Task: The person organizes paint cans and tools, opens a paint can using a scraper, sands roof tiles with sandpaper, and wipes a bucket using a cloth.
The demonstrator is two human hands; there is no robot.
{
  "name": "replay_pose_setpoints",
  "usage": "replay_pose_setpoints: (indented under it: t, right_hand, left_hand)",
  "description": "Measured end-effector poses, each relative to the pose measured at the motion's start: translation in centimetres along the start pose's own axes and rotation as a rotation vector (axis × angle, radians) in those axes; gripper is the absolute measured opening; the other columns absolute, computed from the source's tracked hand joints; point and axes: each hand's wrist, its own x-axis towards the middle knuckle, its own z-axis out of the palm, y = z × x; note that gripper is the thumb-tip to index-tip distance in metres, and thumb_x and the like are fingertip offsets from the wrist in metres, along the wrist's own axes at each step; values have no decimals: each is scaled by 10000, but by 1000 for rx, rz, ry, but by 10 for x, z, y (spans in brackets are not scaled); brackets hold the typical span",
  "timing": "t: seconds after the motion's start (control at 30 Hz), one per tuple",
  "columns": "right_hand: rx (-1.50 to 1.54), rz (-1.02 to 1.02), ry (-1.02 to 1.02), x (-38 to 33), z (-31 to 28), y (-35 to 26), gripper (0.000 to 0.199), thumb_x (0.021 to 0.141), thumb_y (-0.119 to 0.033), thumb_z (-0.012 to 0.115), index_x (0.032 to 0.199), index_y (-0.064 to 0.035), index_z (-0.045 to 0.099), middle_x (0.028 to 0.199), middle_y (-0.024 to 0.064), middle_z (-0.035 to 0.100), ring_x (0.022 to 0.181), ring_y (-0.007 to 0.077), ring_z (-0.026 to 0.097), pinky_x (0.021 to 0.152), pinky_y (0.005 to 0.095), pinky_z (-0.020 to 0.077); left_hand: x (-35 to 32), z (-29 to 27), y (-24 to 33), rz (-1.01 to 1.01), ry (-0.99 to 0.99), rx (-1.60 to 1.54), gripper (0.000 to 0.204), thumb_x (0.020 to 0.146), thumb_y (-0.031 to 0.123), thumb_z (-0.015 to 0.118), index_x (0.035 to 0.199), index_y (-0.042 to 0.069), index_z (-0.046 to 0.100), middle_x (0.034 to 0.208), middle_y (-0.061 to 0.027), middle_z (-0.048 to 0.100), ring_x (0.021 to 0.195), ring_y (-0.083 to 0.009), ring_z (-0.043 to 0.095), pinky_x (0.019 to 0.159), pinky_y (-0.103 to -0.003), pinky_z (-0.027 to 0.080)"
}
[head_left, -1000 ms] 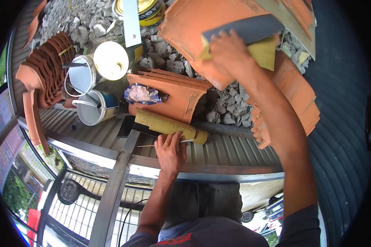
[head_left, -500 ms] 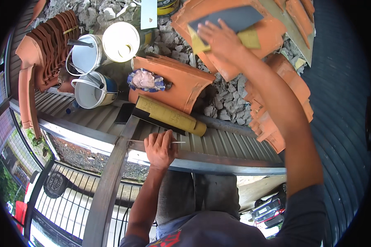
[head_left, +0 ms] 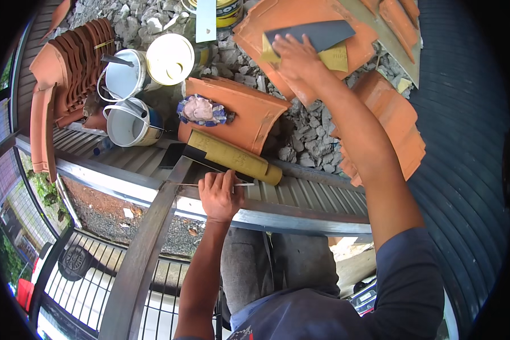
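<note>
My right hand point(head_left: 297, 56) lies with its fingers spread on a dark grey sheet with a yellow backing point(head_left: 334, 35), which looks like sandpaper. One yellow flap shows beneath the hand. The sheet rests on a large orange roof tile point(head_left: 258, 25). My left hand point(head_left: 220, 195) is closed at the metal beam, around a thin pale stick point(head_left: 245, 184) whose end pokes out on the right. Just beyond it lies a yellow roll with a dark underside point(head_left: 232, 156), against another orange tile point(head_left: 246, 122). A pink lump in a blue-and-white wrapper point(head_left: 201, 110) sits on that tile.
Two white buckets point(head_left: 131, 126) and a round pale lid point(head_left: 170, 59) stand at the left, near stacked tiles point(head_left: 76, 62). Rubble point(head_left: 309, 141) fills the middle. A metal beam point(head_left: 277, 218) runs before me, with a drop below. Dark corrugated roofing point(head_left: 464, 141) spans the right.
The view has shifted slightly. My right hand stays on the sheet, whose yellow flap now shows more to the right of the hand. My left hand keeps its grip at the beam.
</note>
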Motion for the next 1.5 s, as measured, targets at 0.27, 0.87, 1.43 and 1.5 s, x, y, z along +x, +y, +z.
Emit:
replay_pose_setpoints:
  t: [0.27,0.87,1.43,1.5]
  right_hand:
    - [-66,-212,-116,-1,1,15,609,955,-284,491,1537,-112,437,1664,49,309,1533,288,271,1253,550,168]
    - [-155,-338,-154,9,6,-14,602,1003,-411,493,1543,-154,421,1649,1,336,1529,228,283,1268,523,149]
    - [-83,-342,-52,-38,-6,-59,437,950,-262,561,1295,-1,619,1467,165,543,1380,281,495,1224,564,216]
    - [100,-341,-8,-88,-63,-81,321,921,-192,597,1137,24,693,1276,202,664,1246,332,603,1202,554,255]
  left_hand:
    - [3,-1,3,1,34,-2,139,739,72,695,843,93,605,724,-43,560,736,-271,529,658,-407,372]
    - [-4,-4,-3,-69,83,-10,287,660,111,711,933,71,636,775,-44,577,777,-259,547,680,-399,404]
    - [-7,-10,-8,-58,89,-60,234,659,89,724,873,75,634,745,-47,565,762,-260,538,675,-394,403]
    - [-6,-10,-8,-40,74,-70,272,624,112,728,876,76,634,748,-48,560,773,-258,538,675,-393,404]
